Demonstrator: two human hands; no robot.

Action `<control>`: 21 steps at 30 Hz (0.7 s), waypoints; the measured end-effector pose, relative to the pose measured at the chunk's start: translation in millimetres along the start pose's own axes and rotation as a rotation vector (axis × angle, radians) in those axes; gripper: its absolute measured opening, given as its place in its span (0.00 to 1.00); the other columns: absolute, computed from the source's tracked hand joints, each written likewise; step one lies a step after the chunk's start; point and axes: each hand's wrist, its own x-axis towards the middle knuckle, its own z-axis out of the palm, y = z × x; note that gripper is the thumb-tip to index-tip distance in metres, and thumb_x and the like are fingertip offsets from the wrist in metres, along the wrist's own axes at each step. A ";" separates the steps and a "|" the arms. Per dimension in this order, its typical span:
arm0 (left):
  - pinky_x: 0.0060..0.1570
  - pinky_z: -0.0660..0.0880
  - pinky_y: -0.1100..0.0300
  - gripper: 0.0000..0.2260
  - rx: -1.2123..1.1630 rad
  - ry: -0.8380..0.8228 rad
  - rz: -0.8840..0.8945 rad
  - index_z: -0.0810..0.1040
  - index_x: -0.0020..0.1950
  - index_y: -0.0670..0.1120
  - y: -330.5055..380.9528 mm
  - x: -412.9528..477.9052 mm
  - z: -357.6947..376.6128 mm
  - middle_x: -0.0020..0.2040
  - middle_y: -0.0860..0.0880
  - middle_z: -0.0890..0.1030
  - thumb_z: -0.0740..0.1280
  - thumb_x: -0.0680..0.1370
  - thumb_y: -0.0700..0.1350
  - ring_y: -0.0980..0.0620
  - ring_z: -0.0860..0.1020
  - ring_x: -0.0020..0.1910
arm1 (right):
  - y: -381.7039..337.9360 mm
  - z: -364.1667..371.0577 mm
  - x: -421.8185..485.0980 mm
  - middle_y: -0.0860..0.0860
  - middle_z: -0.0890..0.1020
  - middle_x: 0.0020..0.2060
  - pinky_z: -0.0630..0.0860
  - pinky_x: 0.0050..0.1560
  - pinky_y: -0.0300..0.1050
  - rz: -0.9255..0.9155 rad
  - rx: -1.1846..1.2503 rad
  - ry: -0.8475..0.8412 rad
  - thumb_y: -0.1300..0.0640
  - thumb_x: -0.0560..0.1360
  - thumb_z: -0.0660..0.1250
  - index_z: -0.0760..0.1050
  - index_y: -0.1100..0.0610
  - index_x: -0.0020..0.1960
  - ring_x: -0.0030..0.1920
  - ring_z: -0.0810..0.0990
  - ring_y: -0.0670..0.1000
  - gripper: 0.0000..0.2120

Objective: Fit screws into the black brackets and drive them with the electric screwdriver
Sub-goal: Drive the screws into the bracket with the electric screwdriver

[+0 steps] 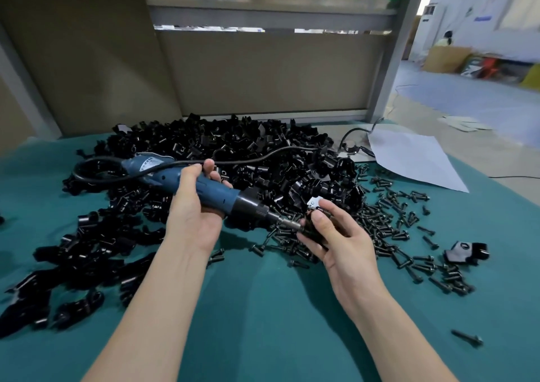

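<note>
Clamping electric screwdriver [217, 196], left hand [191, 210] aims bit [290, 224] at bracket [310, 230] right hand [343, 243] pinches steady, beside bracket heap [204, 139].

I see a teal-covered table [263, 308] backed by tan partition panels [263, 69] in a grey frame [391, 45]. Rightward, pale floor [482, 104] runs to a white wall [467, 2] and cardboard boxes [444, 59].

Even bright light – soft shadows, blurred edges, wide-angle bend, overexposed upper right.
</note>
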 end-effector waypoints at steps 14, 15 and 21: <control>0.37 0.79 0.60 0.02 0.048 0.090 -0.033 0.75 0.51 0.43 -5.7 2.5 -5.0 0.40 0.50 0.84 0.67 0.79 0.40 0.56 0.79 0.32 | 2.2 -0.6 -1.7 0.48 0.87 0.44 0.84 0.52 0.48 -0.070 -0.076 -0.025 0.56 0.69 0.75 0.84 0.55 0.58 0.52 0.87 0.53 0.18; 0.37 0.79 0.60 0.02 0.052 0.094 -0.032 0.75 0.51 0.44 -6.0 2.5 -5.4 0.41 0.49 0.85 0.67 0.79 0.40 0.56 0.79 0.32 | 2.4 -0.5 -1.7 0.48 0.87 0.45 0.84 0.53 0.48 -0.073 -0.089 -0.021 0.55 0.68 0.76 0.84 0.55 0.57 0.52 0.87 0.53 0.18; 0.38 0.79 0.60 0.02 0.043 0.085 -0.023 0.75 0.50 0.44 -7.0 2.0 -1.9 0.40 0.49 0.84 0.66 0.79 0.39 0.56 0.79 0.32 | 2.4 -1.6 -1.9 0.49 0.87 0.47 0.85 0.52 0.49 -0.067 -0.097 0.000 0.54 0.67 0.77 0.85 0.54 0.56 0.53 0.87 0.56 0.18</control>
